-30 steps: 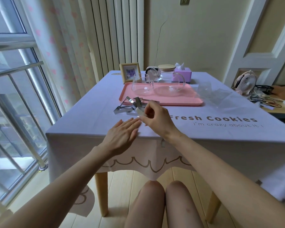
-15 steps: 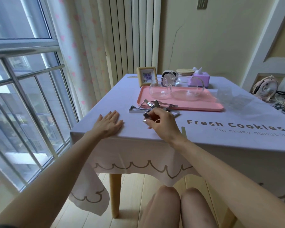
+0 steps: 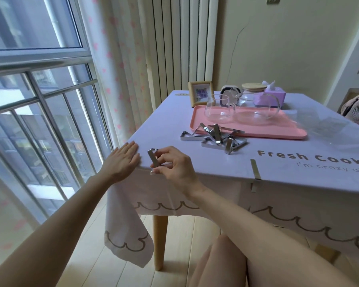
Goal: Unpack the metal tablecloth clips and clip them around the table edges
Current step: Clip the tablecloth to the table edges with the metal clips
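Beside a window, a table draped in a lilac tablecloth [image 3: 174,121] (one clip [image 3: 255,172] already on its near edge) has the left hand [image 3: 122,162] pressed flat at the corner while the right hand [image 3: 174,164] pinches a metal clip [image 3: 153,159] at the edge, near the pile of loose clips [image 3: 216,137].

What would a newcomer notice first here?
The right hand pinches a metal clip at the table's near left corner, while the left hand lies flat on the lilac tablecloth beside it. Behind them a heap of loose clips sits before a pink tray; a fitted clip already grips the near edge.
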Action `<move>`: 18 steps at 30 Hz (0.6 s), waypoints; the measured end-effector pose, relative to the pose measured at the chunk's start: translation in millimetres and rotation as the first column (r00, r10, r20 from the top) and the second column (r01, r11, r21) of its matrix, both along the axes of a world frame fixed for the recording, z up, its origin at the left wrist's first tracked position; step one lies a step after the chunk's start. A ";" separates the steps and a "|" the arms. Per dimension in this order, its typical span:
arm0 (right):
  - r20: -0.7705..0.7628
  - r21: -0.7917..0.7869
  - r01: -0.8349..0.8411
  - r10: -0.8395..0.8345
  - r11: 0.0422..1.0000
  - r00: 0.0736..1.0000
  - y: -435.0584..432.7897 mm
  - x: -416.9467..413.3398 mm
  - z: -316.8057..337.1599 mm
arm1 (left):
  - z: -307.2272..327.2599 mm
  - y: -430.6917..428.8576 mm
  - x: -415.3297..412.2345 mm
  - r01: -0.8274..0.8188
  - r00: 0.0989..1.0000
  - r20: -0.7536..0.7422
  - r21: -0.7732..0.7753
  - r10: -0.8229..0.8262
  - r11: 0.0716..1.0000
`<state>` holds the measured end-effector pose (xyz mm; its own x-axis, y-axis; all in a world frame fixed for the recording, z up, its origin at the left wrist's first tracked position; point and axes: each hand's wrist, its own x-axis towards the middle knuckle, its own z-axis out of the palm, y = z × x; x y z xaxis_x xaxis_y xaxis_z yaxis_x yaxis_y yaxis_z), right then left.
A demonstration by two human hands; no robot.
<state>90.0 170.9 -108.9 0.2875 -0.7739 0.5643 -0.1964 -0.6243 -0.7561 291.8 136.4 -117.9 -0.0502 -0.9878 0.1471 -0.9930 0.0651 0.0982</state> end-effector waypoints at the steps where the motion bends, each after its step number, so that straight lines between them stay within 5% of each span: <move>1: 0.011 -0.013 -0.013 0.013 1.000 1.000 0.7 5.1 -1.7 | -3.0 -0.1 5.3 0.037 0.999 -0.005 -0.027 -0.037 0.999; 11: 0.259 0.132 -0.067 0.031 0.989 0.965 7.6 51.6 -33.4 | -21.7 26.2 24.0 0.306 0.900 -0.157 -0.437 -0.406 0.846; 14: 0.331 0.107 -0.049 0.011 0.993 0.944 11.4 61.4 -44.3 | -19.9 34.6 22.4 0.275 0.879 -0.235 -0.462 -0.415 0.843; 18: 0.397 0.058 -0.043 0.016 0.997 0.918 13.1 71.5 -52.4 | -5.0 42.7 16.9 0.137 0.770 -0.557 -0.332 -0.311 0.933</move>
<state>161.5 184.1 -161.3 0.0738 -0.8068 0.5863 0.1451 -0.5729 -0.8067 308.6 179.1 -122.9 -0.0824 -0.8801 0.4677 -0.6950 0.3871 0.6059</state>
